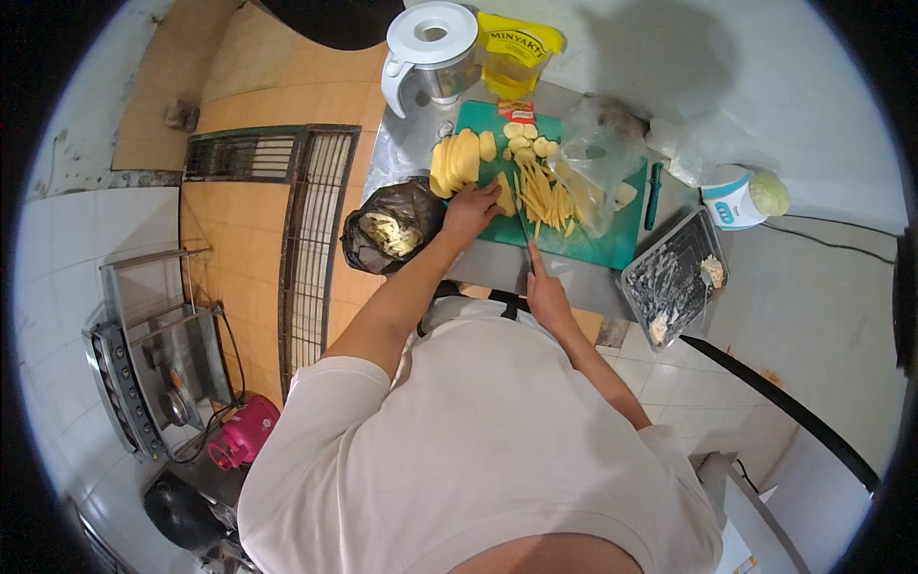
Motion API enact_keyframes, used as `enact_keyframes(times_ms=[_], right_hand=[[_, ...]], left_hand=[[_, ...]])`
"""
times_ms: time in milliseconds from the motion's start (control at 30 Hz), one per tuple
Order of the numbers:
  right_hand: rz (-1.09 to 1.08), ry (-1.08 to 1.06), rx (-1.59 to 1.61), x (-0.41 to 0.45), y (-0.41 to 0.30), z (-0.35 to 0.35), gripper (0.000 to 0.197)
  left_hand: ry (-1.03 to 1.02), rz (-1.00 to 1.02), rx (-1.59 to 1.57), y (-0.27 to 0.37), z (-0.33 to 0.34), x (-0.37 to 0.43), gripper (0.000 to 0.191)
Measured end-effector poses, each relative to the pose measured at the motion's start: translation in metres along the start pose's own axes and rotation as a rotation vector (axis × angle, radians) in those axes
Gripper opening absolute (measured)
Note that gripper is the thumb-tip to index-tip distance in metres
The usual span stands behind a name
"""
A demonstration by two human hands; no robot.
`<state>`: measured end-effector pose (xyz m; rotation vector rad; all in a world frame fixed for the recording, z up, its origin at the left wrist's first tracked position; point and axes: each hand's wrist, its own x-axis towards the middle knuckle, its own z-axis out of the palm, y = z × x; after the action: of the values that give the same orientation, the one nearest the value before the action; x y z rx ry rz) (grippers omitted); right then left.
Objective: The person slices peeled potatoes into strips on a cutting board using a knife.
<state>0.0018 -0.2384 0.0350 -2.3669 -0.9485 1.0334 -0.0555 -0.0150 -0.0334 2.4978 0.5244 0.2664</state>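
My right hand [549, 294] grips a kitchen knife [523, 215], its blade lying along the right edge of a potato slice [506, 195] on the green cutting board [595, 247]. With its fingertips, my left hand [473, 208] presses on that slice. Yellow potato slices [457, 161] overlap at the board's left edge, just above my left hand. Right of the blade lies a pile of thin potato sticks [545, 197]. Small round pieces [520, 136] sit above the pile. A clear plastic bag [592, 172] covers part of the board's right side, with pale pieces under or inside it.
A black plastic bag of peelings [391, 233] stands left of the board. Behind are a white-lidded pitcher [432, 50] and a yellow pouch [518, 54]. To the right are a green-handled tool [653, 195], a smeared clear tray [674, 287] and a kitchen scale [735, 197].
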Motion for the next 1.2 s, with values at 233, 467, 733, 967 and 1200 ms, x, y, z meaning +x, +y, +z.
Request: enact_keyframes(times_ms=[233, 467, 733, 967, 1200], right_hand=[[0.083, 0.184, -0.021, -0.002, 0.009, 0.013, 0.042], [0.097, 0.216, 0.112, 0.017, -0.005, 0.0, 0.046], [0.15, 0.182, 0.07, 0.026, -0.026, 0.001, 0.048], [0.189, 0.141, 0.01, 0.022, -0.033, -0.002, 0.049], [0.228, 0.134, 0.006, 0.015, -0.033, -0.003, 0.048]], left_hand=[[0.093, 0.011, -0.185, 0.001, 0.003, -0.005, 0.041], [0.106, -0.001, -0.199, -0.002, 0.003, -0.006, 0.037], [0.119, 0.022, -0.188, -0.005, 0.004, -0.006, 0.035], [0.086, 0.0, -0.186, -0.001, 0.0, -0.008, 0.035], [0.155, 0.041, -0.174, -0.004, 0.005, -0.007, 0.035]])
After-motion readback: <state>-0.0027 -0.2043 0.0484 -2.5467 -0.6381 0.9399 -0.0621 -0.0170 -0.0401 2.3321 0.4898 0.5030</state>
